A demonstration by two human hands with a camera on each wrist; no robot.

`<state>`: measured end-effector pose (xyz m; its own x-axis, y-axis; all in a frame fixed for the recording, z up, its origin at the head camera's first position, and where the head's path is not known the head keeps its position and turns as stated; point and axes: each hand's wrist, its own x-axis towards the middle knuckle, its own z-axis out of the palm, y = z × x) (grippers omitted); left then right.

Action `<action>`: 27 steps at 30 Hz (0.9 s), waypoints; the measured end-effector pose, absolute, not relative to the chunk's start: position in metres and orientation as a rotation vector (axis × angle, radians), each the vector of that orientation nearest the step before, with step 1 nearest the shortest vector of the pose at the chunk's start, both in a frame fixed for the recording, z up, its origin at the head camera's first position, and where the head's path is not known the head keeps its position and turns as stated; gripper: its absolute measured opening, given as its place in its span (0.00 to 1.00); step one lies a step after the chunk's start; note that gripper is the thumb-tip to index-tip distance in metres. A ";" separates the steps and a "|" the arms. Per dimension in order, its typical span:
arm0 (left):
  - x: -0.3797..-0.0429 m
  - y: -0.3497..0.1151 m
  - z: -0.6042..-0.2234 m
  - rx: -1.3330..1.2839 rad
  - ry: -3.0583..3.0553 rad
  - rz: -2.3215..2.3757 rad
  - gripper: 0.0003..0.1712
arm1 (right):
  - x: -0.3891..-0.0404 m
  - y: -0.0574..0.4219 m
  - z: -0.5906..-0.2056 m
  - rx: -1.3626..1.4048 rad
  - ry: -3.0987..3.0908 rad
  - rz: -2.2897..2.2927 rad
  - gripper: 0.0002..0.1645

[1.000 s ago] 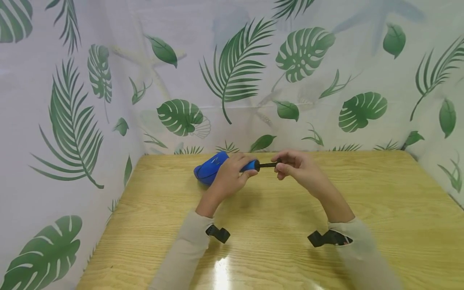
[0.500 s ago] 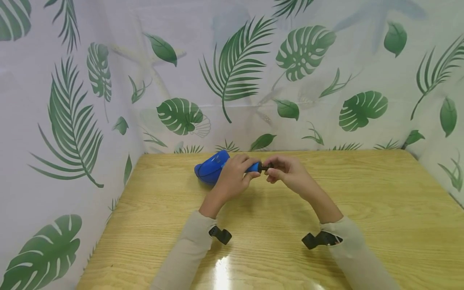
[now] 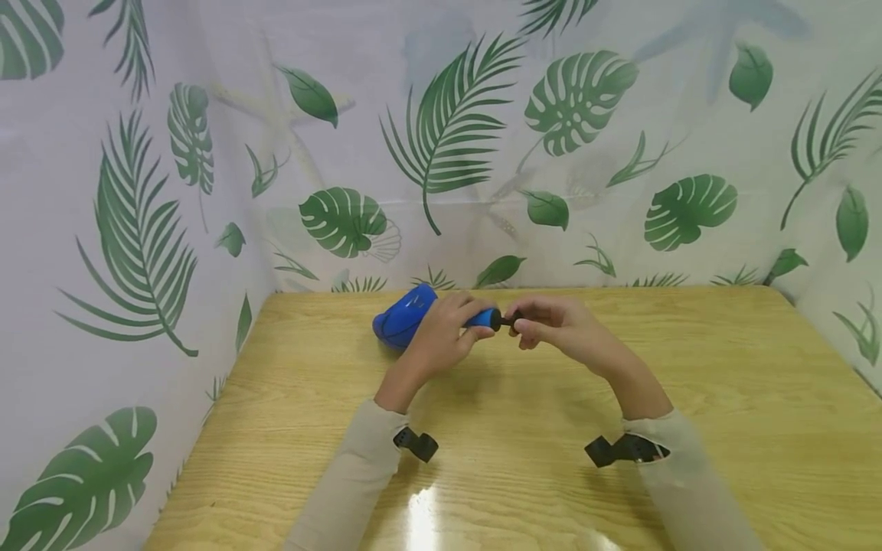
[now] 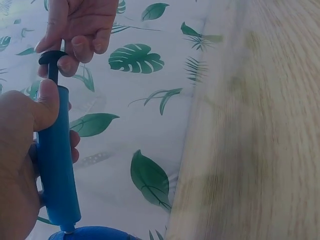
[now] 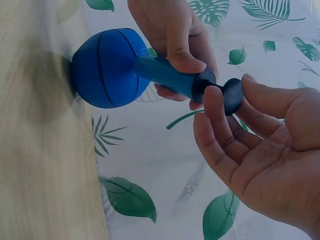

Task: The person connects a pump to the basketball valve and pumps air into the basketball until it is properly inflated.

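A blue ball (image 3: 405,317) with thin black lines rests near the table's back edge; it looks rounded in the right wrist view. The blue hand pump (image 5: 167,74) joins the ball at one end. My left hand (image 3: 441,333) grips the pump's barrel (image 4: 59,165), thumb along one side and fingers round the other. At the other end, my right hand (image 3: 561,329) pinches the black plunger handle (image 5: 233,97) between thumb and fingers. Only a short length of plunger rod shows between handle and barrel. The ball's front is partly hidden behind the left hand.
The wood-grain table (image 3: 510,459) reaches back to a white cloth wall (image 3: 468,153) printed with green leaves, which also runs along both sides. Black straps with small cameras (image 3: 416,444) sit on both wrists.
A second ago the plunger rod stuck out far. My right hand moved left, pushing it in, then shifted slightly back right. The left hand and ball have barely moved.
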<state>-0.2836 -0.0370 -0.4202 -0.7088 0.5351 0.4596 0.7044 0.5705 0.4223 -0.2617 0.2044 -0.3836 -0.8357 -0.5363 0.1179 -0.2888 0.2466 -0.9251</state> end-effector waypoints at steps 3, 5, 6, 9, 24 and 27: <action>-0.283 -0.038 -0.420 -1.024 -2.532 -0.883 0.20 | -0.260 0.209 -0.379 -0.802 2.308 -1.589 0.16; -0.284 -0.039 -0.420 -1.013 -2.531 -0.881 0.21 | -0.259 0.214 -0.374 -0.813 2.320 -1.570 0.16; -0.285 -0.041 -0.419 -1.004 -2.530 -0.878 0.21 | -0.258 0.218 -0.372 -0.818 2.328 -1.565 0.16; -0.287 -0.045 -0.418 -0.967 -2.524 -0.872 0.22 | -0.255 0.228 -0.364 -0.840 2.346 -1.571 0.16; -0.289 -0.054 -0.414 -0.908 -2.468 -0.875 0.21 | -0.255 0.235 -0.363 -0.855 2.302 -1.808 0.12; -0.290 -0.053 -0.416 -0.915 -2.455 -0.861 0.20 | -0.259 0.225 -0.372 -0.836 2.223 -1.871 0.11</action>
